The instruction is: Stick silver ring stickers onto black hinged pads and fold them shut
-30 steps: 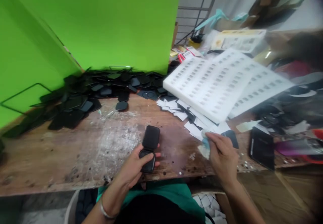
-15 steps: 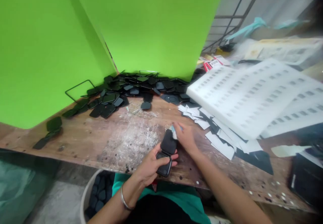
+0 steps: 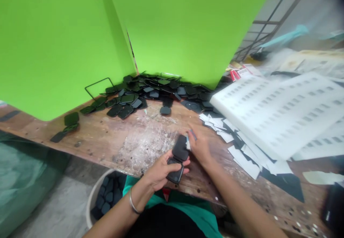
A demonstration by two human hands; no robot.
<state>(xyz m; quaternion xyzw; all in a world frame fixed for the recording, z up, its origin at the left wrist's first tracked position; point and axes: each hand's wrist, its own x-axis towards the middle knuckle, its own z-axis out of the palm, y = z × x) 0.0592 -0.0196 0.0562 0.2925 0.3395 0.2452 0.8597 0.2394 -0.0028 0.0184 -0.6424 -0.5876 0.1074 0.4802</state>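
Observation:
My left hand [image 3: 158, 168] grips a small black hinged case [image 3: 177, 158] that stands open over the front edge of the wooden workbench [image 3: 113, 141]. My right hand [image 3: 199, 145] pinches a small white and pale blue piece [image 3: 188, 142] and presses it against the raised lid of the case. A metal bangle [image 3: 132, 203] sits on my left wrist. The picture is blurred around my right hand.
A heap of black case parts [image 3: 150, 93] lies at the foot of the green backdrop [image 3: 172, 27]. White foam trays with slots [image 3: 279, 105] rest on loose white cards [image 3: 242, 148] to the right. Below the bench stands a white bucket [image 3: 94, 198] of black parts.
My right hand came from the white cards at the right over to the case lid, carrying the small piece. The camera swung left; my left hand kept its hold on the case.

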